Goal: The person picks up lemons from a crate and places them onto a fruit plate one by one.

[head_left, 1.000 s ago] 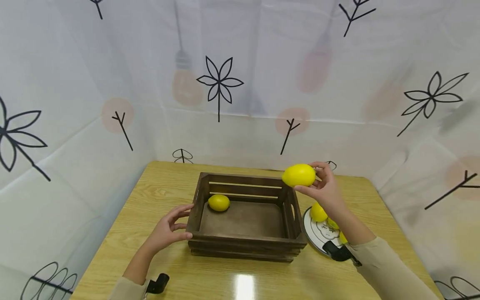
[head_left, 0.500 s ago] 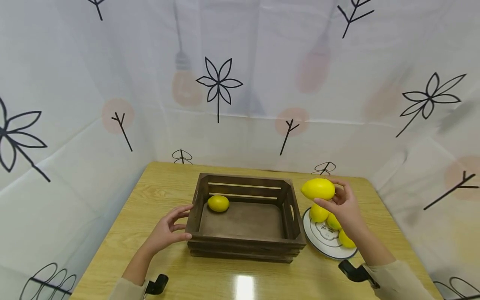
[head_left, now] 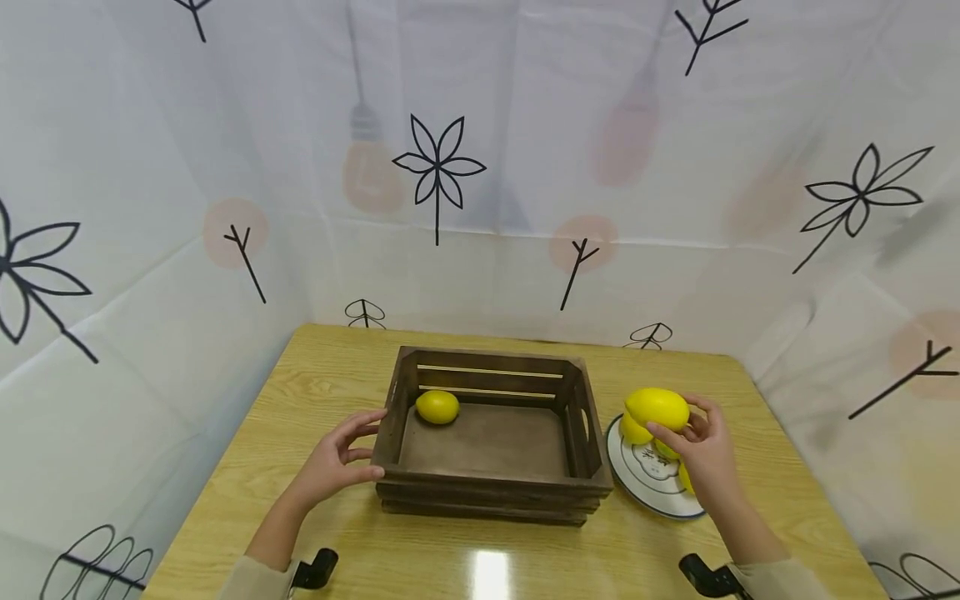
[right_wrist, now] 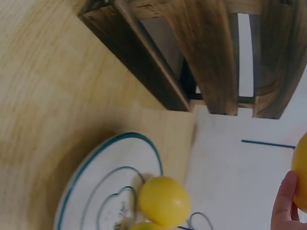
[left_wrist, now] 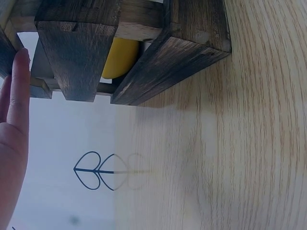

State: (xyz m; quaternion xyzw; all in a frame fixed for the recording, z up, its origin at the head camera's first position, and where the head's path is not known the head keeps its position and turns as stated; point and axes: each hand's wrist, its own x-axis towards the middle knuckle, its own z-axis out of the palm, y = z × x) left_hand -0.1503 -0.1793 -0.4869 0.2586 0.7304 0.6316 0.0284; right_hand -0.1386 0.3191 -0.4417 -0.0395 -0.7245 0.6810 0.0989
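Observation:
My right hand (head_left: pixel 707 443) pinches a yellow lemon (head_left: pixel 657 409) between thumb and fingers, above a white plate with a dark rim (head_left: pixel 651 490). More lemons lie on that plate, one of them (right_wrist: pixel 164 201) plain in the right wrist view; in the head view the held lemon and the hand partly cover them. At the left end of a brown wooden crate (head_left: pixel 495 492), my left hand (head_left: pixel 336 460) rests its spread fingertips and thumb against the outer side. A single lemon (head_left: pixel 437 407) lies inside the crate near its back left corner.
Crate and plate stand close together on a light wooden table (head_left: pixel 285 400). A pale cloth (head_left: pixel 510 275) printed with plants hangs behind and at both sides. Black wrist cameras (head_left: pixel 315 568) are strapped at both sleeves.
The right hand has moved right and down with its lemon, from over the crate's back right corner to just above the plate. The left hand and the crate have stayed in place.

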